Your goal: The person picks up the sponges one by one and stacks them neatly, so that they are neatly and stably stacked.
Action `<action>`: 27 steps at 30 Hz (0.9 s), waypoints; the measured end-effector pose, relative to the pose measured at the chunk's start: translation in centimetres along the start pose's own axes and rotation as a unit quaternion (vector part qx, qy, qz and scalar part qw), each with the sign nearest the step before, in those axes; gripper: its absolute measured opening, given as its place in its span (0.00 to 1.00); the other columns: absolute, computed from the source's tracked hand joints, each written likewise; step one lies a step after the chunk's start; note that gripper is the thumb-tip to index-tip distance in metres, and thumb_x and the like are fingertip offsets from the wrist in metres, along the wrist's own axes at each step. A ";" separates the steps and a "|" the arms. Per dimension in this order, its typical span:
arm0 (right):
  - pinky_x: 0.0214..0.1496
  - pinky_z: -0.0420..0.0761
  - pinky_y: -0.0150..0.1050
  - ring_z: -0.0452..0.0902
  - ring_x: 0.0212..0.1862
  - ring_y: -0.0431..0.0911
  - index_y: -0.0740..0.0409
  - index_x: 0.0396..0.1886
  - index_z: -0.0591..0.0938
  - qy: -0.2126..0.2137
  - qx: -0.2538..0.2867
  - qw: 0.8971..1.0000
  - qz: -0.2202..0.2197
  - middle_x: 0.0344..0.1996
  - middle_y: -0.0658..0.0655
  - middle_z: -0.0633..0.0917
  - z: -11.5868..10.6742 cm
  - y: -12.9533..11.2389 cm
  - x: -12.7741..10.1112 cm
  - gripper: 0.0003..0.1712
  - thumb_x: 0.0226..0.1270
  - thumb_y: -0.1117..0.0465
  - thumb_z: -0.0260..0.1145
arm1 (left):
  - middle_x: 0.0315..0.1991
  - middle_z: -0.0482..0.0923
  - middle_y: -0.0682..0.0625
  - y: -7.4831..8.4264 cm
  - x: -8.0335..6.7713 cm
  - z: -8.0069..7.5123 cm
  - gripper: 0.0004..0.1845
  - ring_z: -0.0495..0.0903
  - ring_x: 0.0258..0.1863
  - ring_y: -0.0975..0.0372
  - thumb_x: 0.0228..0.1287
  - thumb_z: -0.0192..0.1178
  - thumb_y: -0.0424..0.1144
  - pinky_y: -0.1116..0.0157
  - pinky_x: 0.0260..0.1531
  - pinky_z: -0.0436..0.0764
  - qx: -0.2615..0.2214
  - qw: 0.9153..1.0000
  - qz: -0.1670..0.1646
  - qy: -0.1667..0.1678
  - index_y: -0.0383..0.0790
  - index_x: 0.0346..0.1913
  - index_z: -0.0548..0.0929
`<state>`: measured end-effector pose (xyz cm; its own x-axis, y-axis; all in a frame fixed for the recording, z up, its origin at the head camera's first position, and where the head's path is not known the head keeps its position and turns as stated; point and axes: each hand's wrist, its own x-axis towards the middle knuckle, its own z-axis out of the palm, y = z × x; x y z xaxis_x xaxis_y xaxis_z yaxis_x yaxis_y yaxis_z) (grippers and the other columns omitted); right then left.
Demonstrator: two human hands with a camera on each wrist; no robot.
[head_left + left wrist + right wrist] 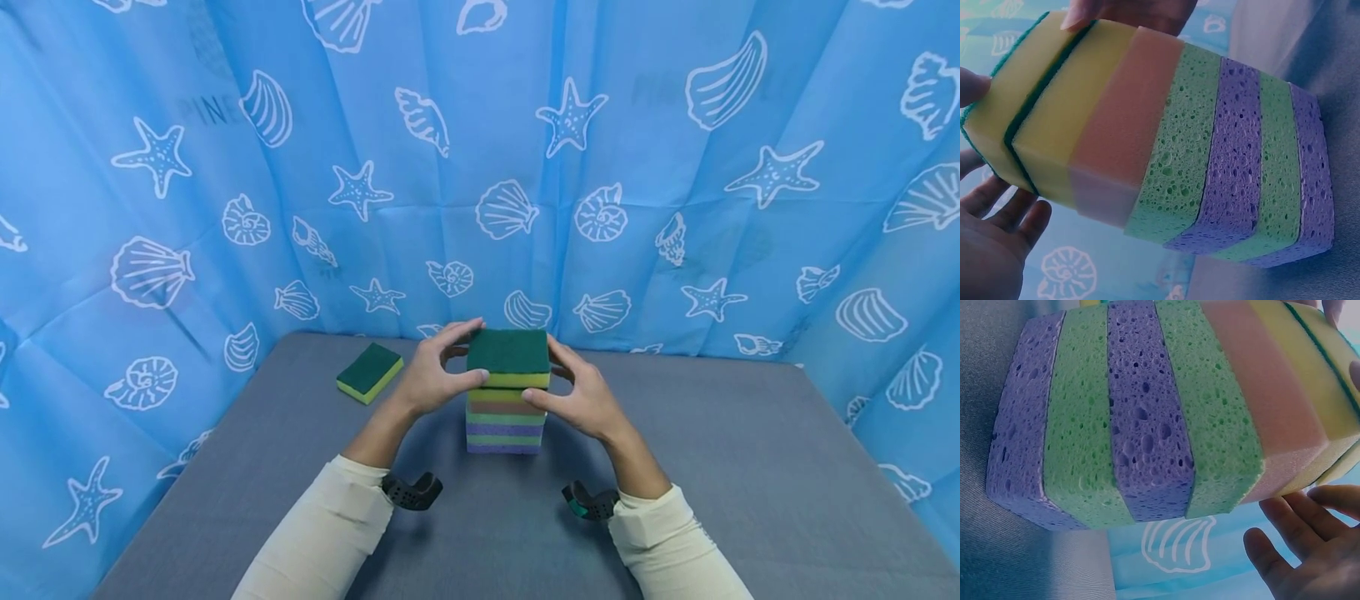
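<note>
A stack of several sponges stands on the grey table, both hands around its top. The uppermost is a yellow sponge (517, 380) with a dark green scouring face on top. The left hand (435, 375) holds it at the left, thumb on the front face and fingers at the side and back. The right hand (585, 396) holds from the right, its thumb at the front by the seam with the second yellow sponge (1079, 94). Under these lie a pink sponge (1125, 106), then alternating green sponges (1216, 412) and purple sponges (1144, 412), purple at the bottom.
Another yellow sponge with a green scouring face (370, 372) lies at an angle on the grey tabletop (300, 467), left of the stack. A blue curtain (450, 167) with white shells and starfish hangs behind and along both sides of the table.
</note>
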<state>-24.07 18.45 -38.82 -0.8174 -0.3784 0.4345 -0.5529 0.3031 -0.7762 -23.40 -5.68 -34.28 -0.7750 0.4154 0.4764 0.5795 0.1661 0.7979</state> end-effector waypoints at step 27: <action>0.65 0.62 0.55 0.59 0.69 0.54 0.55 0.76 0.57 0.072 0.035 0.997 0.009 0.71 0.58 0.60 0.4 -0.1 0.2 0.36 0.73 0.58 0.58 | 0.64 0.66 0.35 -3.9 0.4 0.2 0.36 0.68 0.57 0.45 0.58 0.66 0.30 0.45 0.56 0.70 0.003 1.000 -0.005 0.009 0.33 0.70 0.65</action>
<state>-24.10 17.97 -38.84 -0.8442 -0.2433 0.4777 -0.5301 0.2456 -0.8116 -25.91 -5.96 -37.34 -0.7845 0.3979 0.4756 0.5740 0.1759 0.7997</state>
